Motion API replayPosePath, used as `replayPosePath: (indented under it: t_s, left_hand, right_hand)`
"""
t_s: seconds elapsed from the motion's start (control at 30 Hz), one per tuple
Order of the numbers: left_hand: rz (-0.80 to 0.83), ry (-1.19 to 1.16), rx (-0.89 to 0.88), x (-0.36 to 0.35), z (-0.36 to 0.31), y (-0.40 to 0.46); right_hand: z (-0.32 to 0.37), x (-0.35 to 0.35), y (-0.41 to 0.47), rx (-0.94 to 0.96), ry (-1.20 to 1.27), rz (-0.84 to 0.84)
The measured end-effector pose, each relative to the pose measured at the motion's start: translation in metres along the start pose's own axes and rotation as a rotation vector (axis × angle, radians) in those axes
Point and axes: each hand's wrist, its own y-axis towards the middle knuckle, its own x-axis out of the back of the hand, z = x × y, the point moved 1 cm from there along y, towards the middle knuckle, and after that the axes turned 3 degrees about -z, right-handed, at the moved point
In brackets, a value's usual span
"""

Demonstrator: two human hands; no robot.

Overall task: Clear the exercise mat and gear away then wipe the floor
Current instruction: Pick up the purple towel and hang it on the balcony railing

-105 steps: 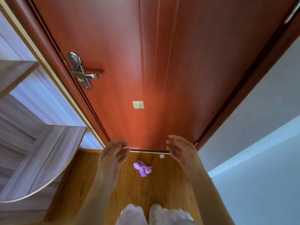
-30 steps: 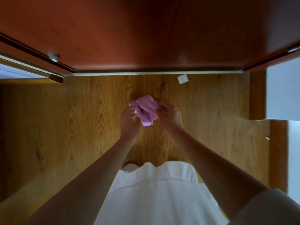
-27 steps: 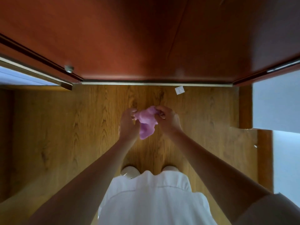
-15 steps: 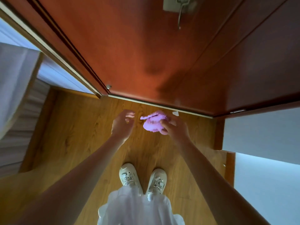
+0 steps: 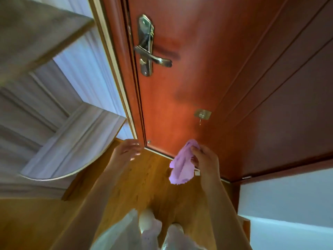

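Wooden floor [image 5: 142,179] runs up to a red door [image 5: 207,69], where a purple cloth [image 5: 182,165] hangs above the threshold, pinched in the right hand [image 5: 205,161], while the left hand [image 5: 126,153] hovers beside it, empty, fingers loosely curled, below the metal handle [image 5: 153,59] and small hook [image 5: 202,114]

Your right hand [image 5: 206,160] is sitting in the middle of the frame, right of your left hand [image 5: 126,152], and the two are staying apart. The cloth [image 5: 182,164] is hanging from your right hand, in front of the door [image 5: 225,69]. The hook [image 5: 202,114] is sitting above the cloth. The handle [image 5: 153,58] is sitting higher, toward the upper middle. The shelves [image 5: 54,123] are filling the left side. Your shoes [image 5: 146,220] are standing on the floor [image 5: 140,181] at the bottom middle.
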Motion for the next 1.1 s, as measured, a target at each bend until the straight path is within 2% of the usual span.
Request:
replayPosePath:
  t_s: [0.1,0.23,0.43,0.6,0.8,1.1]
  left_hand:
    - [-0.072,-0.070,-0.032,0.031,-0.035,-0.028]
    - [-0.259,-0.164,-0.039,0.061,-0.049,-0.069]
    - [-0.490,-0.304,-0.008,0.096,-0.049,-0.115]
    - [-0.683,-0.376,-0.038,0.114,-0.050,-0.155]
    - [-0.976,-0.486,-0.099,0.099,-0.045,-0.239]
    - [-1.365,-0.563,-0.063,0.054,0.003,-0.396]
  right_hand:
    - [0.041,-0.022,-0.030,0.109,-0.062,0.132]
    - [0.077,-0.049,-0.053,0.214,-0.135,0.311]
    - [0.112,-0.080,-0.065,0.089,0.059,0.433]
    - [0.138,-0.098,-0.091,0.122,0.125,0.640]
    - [0.160,-0.116,-0.130,0.249,0.004,0.923]
    - [0.157,-0.116,-0.244,0.414,-0.094,1.492]
